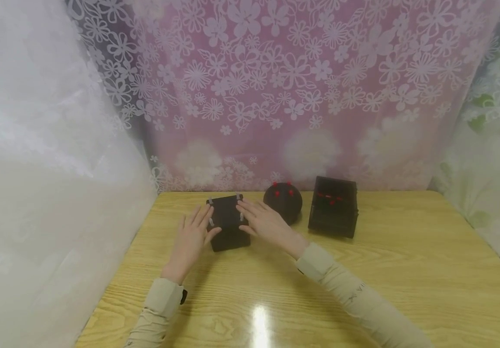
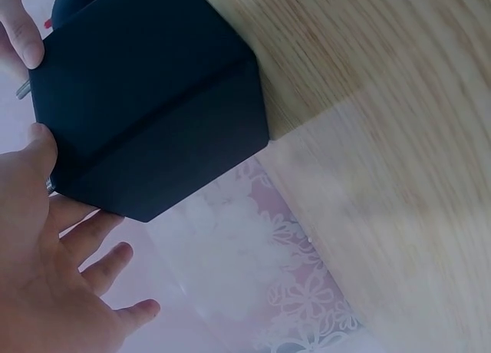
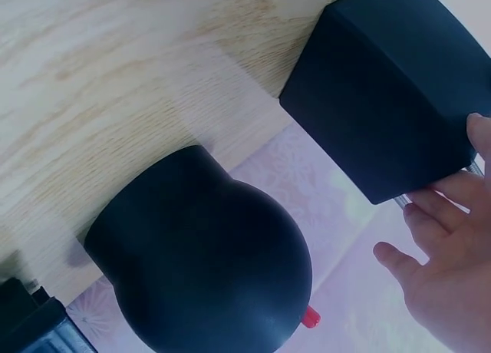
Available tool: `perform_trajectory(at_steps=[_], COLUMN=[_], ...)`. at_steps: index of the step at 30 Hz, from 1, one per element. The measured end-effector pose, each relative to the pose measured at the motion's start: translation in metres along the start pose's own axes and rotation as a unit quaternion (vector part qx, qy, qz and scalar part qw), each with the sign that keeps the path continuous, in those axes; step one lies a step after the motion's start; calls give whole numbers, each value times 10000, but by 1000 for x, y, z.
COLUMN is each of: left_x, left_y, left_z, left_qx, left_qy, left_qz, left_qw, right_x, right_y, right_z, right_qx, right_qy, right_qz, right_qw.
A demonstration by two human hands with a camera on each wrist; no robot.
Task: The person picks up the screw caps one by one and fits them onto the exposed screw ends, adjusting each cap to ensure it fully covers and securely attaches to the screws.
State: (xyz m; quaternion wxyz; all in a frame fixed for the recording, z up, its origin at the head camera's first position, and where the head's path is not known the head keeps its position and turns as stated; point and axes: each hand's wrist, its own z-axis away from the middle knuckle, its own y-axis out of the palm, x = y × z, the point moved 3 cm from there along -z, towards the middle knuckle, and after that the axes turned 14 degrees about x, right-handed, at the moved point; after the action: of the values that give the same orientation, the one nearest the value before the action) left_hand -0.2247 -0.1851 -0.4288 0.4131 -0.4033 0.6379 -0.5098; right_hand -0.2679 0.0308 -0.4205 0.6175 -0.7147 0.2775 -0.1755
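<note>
Head view shows both hands at a black block-shaped stand [image 1: 231, 237] on the left of the table's far part. The left hand [image 1: 191, 239] has its fingers extended and spread along the stand's left side, thumb over the front face. The right hand [image 1: 267, 222] lies at the right side, fingers nearly straight and thumb apart from them. Both wrist views show thumb tips at the stand's edge and some fingertips partly hidden behind it; how firmly they press, I cannot tell. Silver pins [image 1: 211, 222] stand near the corners of its upper face, beside the fingertips.

Just right of the stand is a round black stand [image 1: 282, 207] with red pegs [image 1: 291, 193]. Further right, a black box [image 1: 332, 220] bears small red pieces [image 1: 331, 202], their form too blurred to tell. Light sleeves [image 1: 363, 295] cover the forearms above the wooden table [image 1: 384, 270]. A pink flowered curtain [image 1: 254, 96] hangs at the far side, with a whitish sheet [image 1: 50, 169] on the left.
</note>
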Motion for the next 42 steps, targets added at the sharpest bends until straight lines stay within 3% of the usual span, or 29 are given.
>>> perform_trajectory(at_steps=[15,21,42], left_x=[-12,-18,-33], left_y=[0,1,7], left_z=[1,2,5], left_qx=[3,120,-169], left_qy=[120,148,440], left_qz=[243,251,354], left_qw=[9996,9995,9983], right_x=[1,0,1], right_y=[-3,-3,-5], right_z=[15,21,44], right_qx=[-129,64,14], right_qy=[13,171,332], right_qz=[2,-32,-172], right_qw=[9999,9998,9993])
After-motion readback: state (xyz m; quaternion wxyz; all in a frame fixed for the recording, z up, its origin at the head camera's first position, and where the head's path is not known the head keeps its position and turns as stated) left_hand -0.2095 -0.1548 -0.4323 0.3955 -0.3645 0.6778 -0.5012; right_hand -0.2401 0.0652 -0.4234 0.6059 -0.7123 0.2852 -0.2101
